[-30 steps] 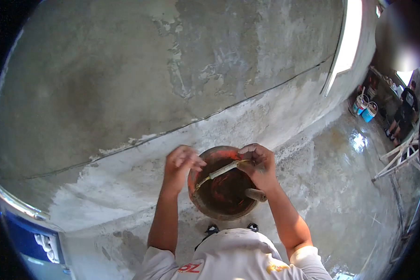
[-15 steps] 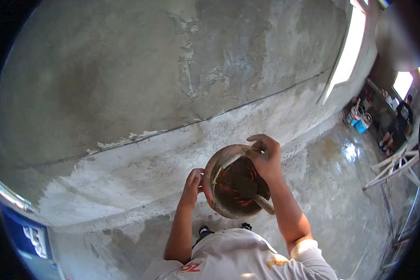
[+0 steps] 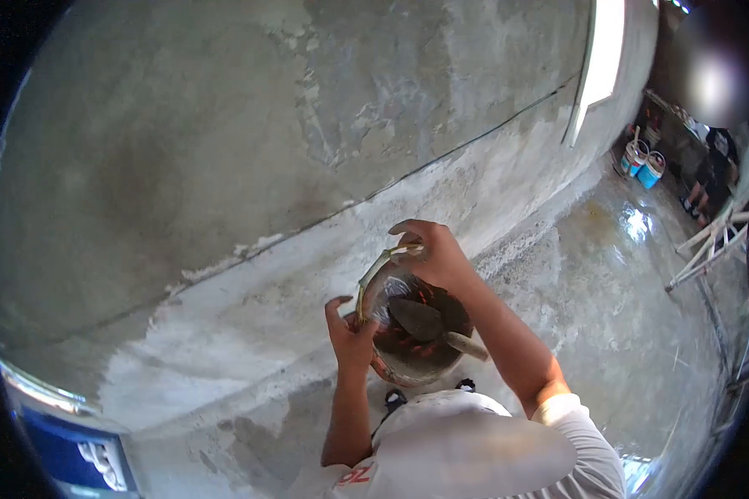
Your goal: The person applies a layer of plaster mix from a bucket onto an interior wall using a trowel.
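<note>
A round bucket (image 3: 399, 372) with a reddish-brown outside and a dark inside is held in front of my body. Inside it lies a trowel (image 3: 416, 319), its light handle (image 3: 468, 345) resting over the near right rim. My left hand (image 3: 351, 337) is at the bucket's left side, fingers curled at the rim and the lower end of the handle strap (image 3: 374, 277). At the strap's upper end, my right hand (image 3: 431, 254) pinches it near the far rim.
A plastered wall (image 3: 200, 150) rises ahead, with a bright window (image 3: 603, 58) at the upper right. Buckets (image 3: 650, 170) stand at the far right near a person (image 3: 711, 170). A metal frame (image 3: 707, 254) is on the right floor. A blue panel (image 3: 58, 449) shows at the lower left.
The strap has been raised from inside the bucket to its far left side. My right hand has moved left along with it, and the view has shifted.
</note>
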A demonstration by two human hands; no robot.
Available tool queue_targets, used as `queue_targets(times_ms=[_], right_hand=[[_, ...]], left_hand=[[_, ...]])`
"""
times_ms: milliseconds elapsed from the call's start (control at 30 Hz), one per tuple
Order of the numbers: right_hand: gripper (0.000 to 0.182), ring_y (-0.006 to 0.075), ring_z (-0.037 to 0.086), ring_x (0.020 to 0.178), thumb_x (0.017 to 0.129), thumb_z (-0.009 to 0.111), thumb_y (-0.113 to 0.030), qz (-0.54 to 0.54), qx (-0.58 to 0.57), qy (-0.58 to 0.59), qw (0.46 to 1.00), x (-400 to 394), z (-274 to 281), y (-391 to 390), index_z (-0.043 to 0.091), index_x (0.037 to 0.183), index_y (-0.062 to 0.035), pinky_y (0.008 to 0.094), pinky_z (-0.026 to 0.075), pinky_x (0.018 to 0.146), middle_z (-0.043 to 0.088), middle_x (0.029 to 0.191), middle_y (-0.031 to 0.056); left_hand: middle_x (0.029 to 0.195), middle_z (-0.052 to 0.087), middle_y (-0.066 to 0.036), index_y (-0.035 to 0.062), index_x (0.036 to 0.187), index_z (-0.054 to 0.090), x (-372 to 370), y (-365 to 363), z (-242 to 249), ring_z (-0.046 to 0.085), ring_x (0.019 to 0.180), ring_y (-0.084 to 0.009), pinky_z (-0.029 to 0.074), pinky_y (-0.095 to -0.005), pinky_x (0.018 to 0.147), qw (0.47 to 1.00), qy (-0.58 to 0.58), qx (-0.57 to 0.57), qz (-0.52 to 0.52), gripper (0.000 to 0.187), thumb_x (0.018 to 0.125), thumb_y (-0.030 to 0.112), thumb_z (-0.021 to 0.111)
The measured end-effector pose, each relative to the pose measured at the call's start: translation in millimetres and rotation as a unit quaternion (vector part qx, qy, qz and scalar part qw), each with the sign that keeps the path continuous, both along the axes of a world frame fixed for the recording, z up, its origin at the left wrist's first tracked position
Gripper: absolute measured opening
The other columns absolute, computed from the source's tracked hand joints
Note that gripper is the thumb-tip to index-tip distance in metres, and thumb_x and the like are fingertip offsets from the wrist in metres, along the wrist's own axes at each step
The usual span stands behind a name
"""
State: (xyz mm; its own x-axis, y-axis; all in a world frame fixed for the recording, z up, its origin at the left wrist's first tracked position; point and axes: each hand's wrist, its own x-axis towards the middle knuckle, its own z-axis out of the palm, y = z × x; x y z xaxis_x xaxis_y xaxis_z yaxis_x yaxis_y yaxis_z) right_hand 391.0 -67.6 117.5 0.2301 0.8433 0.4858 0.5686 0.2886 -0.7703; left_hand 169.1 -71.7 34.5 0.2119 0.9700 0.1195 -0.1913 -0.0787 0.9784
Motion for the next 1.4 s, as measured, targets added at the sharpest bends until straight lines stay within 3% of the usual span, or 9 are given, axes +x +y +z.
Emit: queue_targets(times_ms=[200,333,400,500,867,1067,1267,1333,1400], right_hand=[[0.054,0.0421,0.059,0.106,0.074,0.082,-0.022,-0.082,0.001,-0.169,0.982,-6,-100,-77,0.061,0.121,-0.0039,0.0474,0.048,0.088,0.065,0.109,0.0227],[0.059,0.0424,0.058,0.107,0.082,0.079,-0.028,0.116,-0.286,0.011,0.951,-39,-202,-123,0.055,0.129,-0.0038,0.0461,0.050,0.088,0.064,0.113,0.0223],[0.067,0.0370,0.061,0.103,0.081,0.080,-0.029,0.176,-0.282,0.032,0.943,-65,-211,-124,0.051,0.136,-0.0038,0.0428,0.052,0.083,0.063,0.115,0.0228],[0.076,0.0324,0.067,0.095,0.084,0.078,-0.029,0.150,-0.278,0.064,0.947,-80,-252,-109,0.043,0.146,-0.0052,0.0399,0.055,0.079,0.066,0.111,0.0241],[0.066,0.0256,0.067,0.087,0.082,0.080,-0.029,0.210,-0.404,0.067,0.888,-128,-243,-49,0.053,0.139,-0.0080,0.0383,0.053,0.077,0.070,0.098,0.0174],[0.061,0.0220,0.062,0.076,0.080,0.080,-0.023,0.229,-0.327,0.066,0.915,-176,-260,-40,0.058,0.134,-0.0069,0.0377,0.052,0.070,0.067,0.086,0.0144],[0.049,0.0341,0.070,0.088,0.083,0.075,-0.026,0.269,-0.277,0.038,0.922,-199,-261,-24,0.063,0.125,-0.0057,0.0442,0.054,0.080,0.070,0.091,0.0186],[0.049,0.0397,0.066,0.100,0.085,0.070,-0.025,0.323,-0.296,-0.109,0.893,-200,-256,-13,0.059,0.129,-0.0074,0.0484,0.053,0.087,0.070,0.105,0.0187],[0.048,0.0401,0.066,0.099,0.084,0.068,-0.023,0.333,-0.270,-0.164,0.889,-204,-186,-4,0.060,0.129,-0.0081,0.0508,0.053,0.084,0.068,0.105,0.0166]], left_hand=[[0.072,0.062,-0.004,0.0069,0.125,0.044,-26,14,-5,0.061,0.064,-0.0139,0.046,-0.0289,0.059,0.978,0.175,0.061,0.092,0.059,0.072,-0.004,0.067],[0.092,0.069,-0.014,0.0076,0.127,0.040,-58,5,10,0.068,0.077,-0.0209,0.052,-0.0355,0.072,0.902,0.400,-0.041,0.158,0.058,0.075,-0.006,0.062],[0.094,0.069,-0.015,0.0057,0.127,0.039,-79,0,1,0.068,0.080,-0.0210,0.052,-0.0359,0.074,0.883,0.423,-0.095,0.178,0.057,0.076,-0.003,0.062],[0.093,0.072,-0.015,0.0085,0.129,0.039,-119,0,-57,0.070,0.080,-0.0259,0.052,-0.0391,0.070,0.910,0.336,-0.006,0.243,0.062,0.074,0.003,0.067],[0.093,0.065,-0.016,0.0097,0.132,0.036,-191,-24,-31,0.065,0.085,-0.0220,0.050,-0.0327,0.074,0.935,0.095,-0.150,0.307,0.070,0.070,-0.013,0.060],[0.092,0.064,-0.015,0.0102,0.132,0.035,-229,-14,-27,0.064,0.083,-0.0214,0.050,-0.0313,0.073,0.925,0.150,-0.160,0.311,0.070,0.069,-0.012,0.057],[0.096,0.065,-0.015,0.0113,0.131,0.036,-263,6,-39,0.064,0.086,-0.0232,0.048,-0.0304,0.076,0.937,0.121,-0.147,0.292,0.072,0.068,-0.012,0.060],[0.089,0.063,-0.013,0.0084,0.130,0.037,-265,13,-43,0.062,0.080,-0.0193,0.049,-0.0300,0.071,0.943,0.097,-0.138,0.287,0.067,0.069,-0.011,0.058],[0.090,0.064,-0.013,0.0086,0.129,0.038,-267,22,-46,0.062,0.078,-0.0192,0.048,-0.0310,0.072,0.949,0.084,-0.130,0.276,0.067,0.069,-0.011,0.060]])
